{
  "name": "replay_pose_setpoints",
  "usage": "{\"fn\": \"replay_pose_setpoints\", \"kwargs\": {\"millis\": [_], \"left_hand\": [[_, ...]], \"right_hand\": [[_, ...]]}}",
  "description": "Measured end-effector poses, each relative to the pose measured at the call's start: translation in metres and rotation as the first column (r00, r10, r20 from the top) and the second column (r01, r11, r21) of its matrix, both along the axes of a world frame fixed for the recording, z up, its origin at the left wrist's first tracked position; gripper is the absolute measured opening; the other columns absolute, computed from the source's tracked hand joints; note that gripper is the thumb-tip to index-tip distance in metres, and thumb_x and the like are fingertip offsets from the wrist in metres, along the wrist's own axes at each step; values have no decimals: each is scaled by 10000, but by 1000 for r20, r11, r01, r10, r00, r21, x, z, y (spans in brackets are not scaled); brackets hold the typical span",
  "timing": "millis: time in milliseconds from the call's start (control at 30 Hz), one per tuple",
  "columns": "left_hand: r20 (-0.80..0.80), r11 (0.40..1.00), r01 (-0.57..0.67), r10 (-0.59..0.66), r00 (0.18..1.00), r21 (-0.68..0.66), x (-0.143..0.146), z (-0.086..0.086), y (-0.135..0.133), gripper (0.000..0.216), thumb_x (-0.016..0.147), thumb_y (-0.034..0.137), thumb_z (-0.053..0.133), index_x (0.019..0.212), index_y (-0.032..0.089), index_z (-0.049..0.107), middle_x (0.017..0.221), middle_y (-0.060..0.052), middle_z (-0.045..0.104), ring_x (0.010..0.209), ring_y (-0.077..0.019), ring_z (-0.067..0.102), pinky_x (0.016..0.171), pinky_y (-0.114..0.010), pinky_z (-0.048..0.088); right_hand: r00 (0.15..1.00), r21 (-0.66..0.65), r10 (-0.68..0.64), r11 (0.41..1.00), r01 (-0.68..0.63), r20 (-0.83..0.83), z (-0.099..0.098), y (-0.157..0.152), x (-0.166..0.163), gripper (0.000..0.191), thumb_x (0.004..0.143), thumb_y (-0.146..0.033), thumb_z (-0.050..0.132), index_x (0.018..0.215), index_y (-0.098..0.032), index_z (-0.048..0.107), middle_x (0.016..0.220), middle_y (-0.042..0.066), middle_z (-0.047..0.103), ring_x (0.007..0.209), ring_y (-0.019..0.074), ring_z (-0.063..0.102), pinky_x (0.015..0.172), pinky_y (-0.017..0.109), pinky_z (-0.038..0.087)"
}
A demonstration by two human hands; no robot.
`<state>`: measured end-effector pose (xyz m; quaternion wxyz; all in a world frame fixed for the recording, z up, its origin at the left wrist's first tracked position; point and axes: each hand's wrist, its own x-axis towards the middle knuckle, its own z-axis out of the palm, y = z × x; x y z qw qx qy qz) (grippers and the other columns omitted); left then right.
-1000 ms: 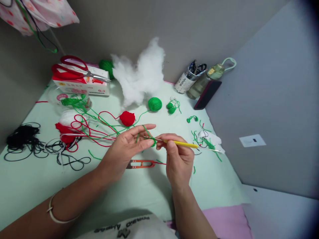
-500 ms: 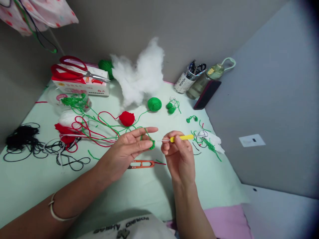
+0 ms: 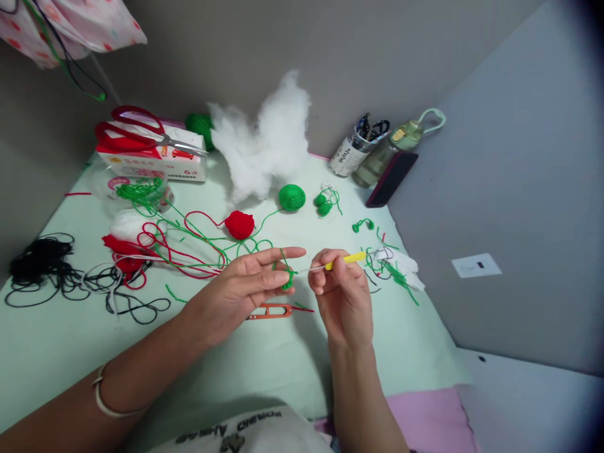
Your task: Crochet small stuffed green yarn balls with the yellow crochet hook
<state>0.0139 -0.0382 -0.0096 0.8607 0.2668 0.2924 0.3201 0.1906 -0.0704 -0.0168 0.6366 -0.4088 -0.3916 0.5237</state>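
My left hand (image 3: 245, 286) pinches a small green crochet piece (image 3: 288, 277) between thumb and middle finger, with green yarn (image 3: 198, 236) looped over the outstretched index finger. My right hand (image 3: 340, 292) grips a yellow-handled crochet hook (image 3: 346, 259); its metal tip points left into the green piece. The yarn trails back across the pale green table (image 3: 236, 358) toward a green yarn ball (image 3: 292, 197). A red crocheted ball (image 3: 239, 224) lies just beyond my left fingers.
Orange thread snips (image 3: 268, 311) lie under my hands. White stuffing (image 3: 264, 145), red scissors (image 3: 136, 133) on a box, black cord (image 3: 51, 267), red yarn and green scraps (image 3: 394, 267) lie about. A pen cup (image 3: 353, 151), bottle (image 3: 391, 151) and phone (image 3: 392, 178) stand at the back right.
My right hand drew the hook back to the right, out past the green piece, and tipped the handle upward. My left index finger stretched out a little further.
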Motion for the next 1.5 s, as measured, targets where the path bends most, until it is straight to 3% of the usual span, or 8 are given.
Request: {"fn": "replay_pose_setpoints", "kwargs": {"millis": [167, 267, 333, 500, 667, 867, 1233, 1500], "left_hand": [[-159, 953, -223, 257, 953, 205, 10, -2, -10, 458, 783, 243, 841, 1228, 292, 743, 829, 30, 630, 827, -112, 592, 799, -212, 473], [-108, 982, -174, 181, 978, 67, 12, -2, -14, 543, 813, 279, 814, 1338, 284, 673, 896, 2, 681, 880, -149, 633, 827, -261, 507], [-54, 990, -134, 132, 990, -31, 11, -2, -12, 461, 839, 298, 786, 1291, 246, 708, 912, -14, 688, 869, -143, 634, 842, -266, 513], [-104, 957, -277, 285, 953, 84, 10, 0, -8, 439, 824, 217, 809, 1251, 276, 729, 827, 38, 641, 829, -83, 579, 866, -185, 462], [-52, 986, -166, 165, 985, -21, 13, -1, -11, 396, 848, 256, 783, 1241, 273, 733, 1008, -8, 696, 906, -127, 612, 858, -244, 496], [-124, 974, -210, 219, 968, 83, 7, -3, -6, 306, 831, 264, 800, 1136, 270, 782, 895, 15, 656, 839, -113, 578, 840, -232, 461], [-185, 961, -148, 193, 964, 233, 5, -5, -8, 363, 847, 276, 798, 1195, 369, 749, 916, 44, 584, 846, -87, 532, 783, -198, 415], [-211, 964, -130, 181, 961, 232, 4, 0, -8, 288, 874, 285, 761, 1148, 374, 769, 914, 45, 596, 820, -78, 534, 755, -185, 412]], "right_hand": [[925, 218, -164, 972, 92, 342, -6, -9, -16, 178, 985, -247, 585, 980, -261, 763, 878, 38, 698, 699, 145, 639, 601, 293, 538], [637, 506, -435, 859, 82, 636, -9, -16, -23, 303, 945, -137, 619, 1150, -311, 757, 1090, 77, 719, 961, 209, 683, 757, 365, 586], [587, 561, -491, 824, 75, 644, -8, -17, -22, 332, 943, -112, 606, 1170, -310, 745, 1076, 78, 728, 957, 217, 686, 757, 383, 591], [798, 375, -369, 906, 196, 476, -2, -10, -20, 241, 1003, -172, 520, 1011, -247, 748, 856, 47, 703, 713, 166, 651, 610, 330, 562], [663, 493, -439, 861, 120, 606, -5, -11, -20, 283, 941, -102, 603, 1094, -278, 763, 990, 64, 734, 920, 206, 686, 731, 360, 575], [943, 228, -234, 957, 180, 238, -4, -6, -12, 193, 991, -235, 587, 958, -258, 775, 905, 26, 708, 685, 127, 626, 626, 296, 524], [992, 40, -120, 992, 118, 47, 1, -5, -13, 177, 977, -317, 627, 920, -221, 764, 866, 27, 742, 687, 120, 655, 681, 279, 549], [969, 189, -158, 974, 122, 190, 2, -11, -11, 208, 1022, -251, 553, 956, -205, 745, 897, 28, 737, 768, 124, 690, 714, 282, 561]]}}
